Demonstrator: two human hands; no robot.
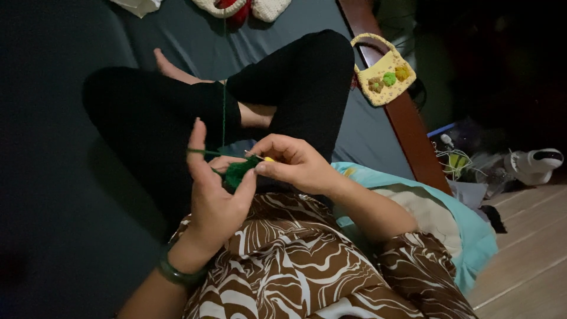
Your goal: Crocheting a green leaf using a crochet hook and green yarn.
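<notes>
- The left hand (215, 189) is raised with its palm turned toward the right; its forefinger stands straight up and a green yarn (224, 112) runs over it.
- The left thumb and lower fingers (245, 188) close on a small green crochet piece (239, 171), which sits between the two hands, above the lap.
- The yarn goes up from the left forefinger toward the far edge of the bed, crossing the black-clad legs (159, 112).
- The right hand (292, 162) is curled shut around a thin hook (255, 156) with a yellow grip; the tip points left into the crochet piece. The light is dim, so the exact place where the hook enters cannot be told.
- The two hands touch or nearly touch at the crochet piece.
- A dark green bangle (177, 274) is on the left wrist.
- The person sits cross-legged on a dark bed (59, 177), with a bare foot showing on the far side.
- A brown and white patterned garment (283, 260) fills the near part of the view.
- A light blue pillow (466, 230) lies at the right, just beside the right forearm.
- A small yellow crochet bag (384, 74) with round decorations hangs at the wooden bed frame (413, 136), far right.
- A white device (534, 162) lies on the wooden floor (531, 260), well apart from the hands.
</notes>
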